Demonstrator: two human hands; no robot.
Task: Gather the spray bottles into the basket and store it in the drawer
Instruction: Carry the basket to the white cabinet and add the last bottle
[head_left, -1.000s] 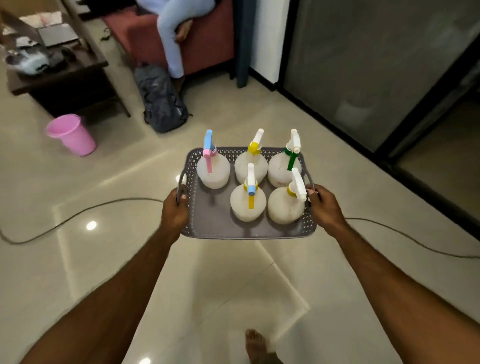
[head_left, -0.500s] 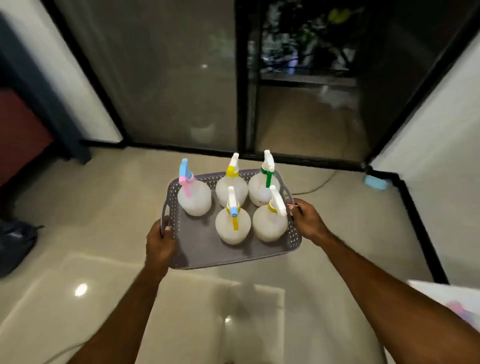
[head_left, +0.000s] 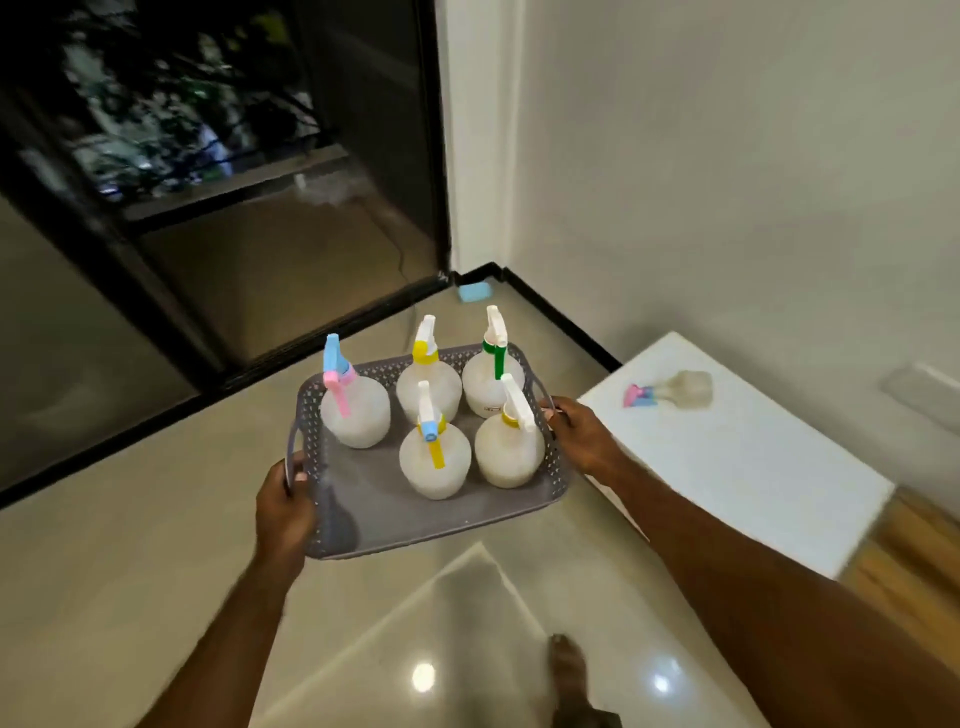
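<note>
— Five bottles (head_left: 435, 462) upright in the basket (head_left: 387, 517)?
— Yes. Left hand (head_left: 283, 512) and right hand (head_left: 582, 436) each grip a basket handle, carrying it above the floor (head_left: 130, 582); a sixth lies on the white top (head_left: 743, 467).

Basket (head_left: 415, 525): grey perforated plastic, matt finish. Bottles (head_left: 435, 462): translucent frosted plastic, with glossy coloured plastic triggers. Floor (head_left: 130, 561): polished tile, highly glossy, lights are reflected. Tabletop (head_left: 753, 467): smooth white, satin. Door (head_left: 234, 156): glass is framed in dark metal.
</note>
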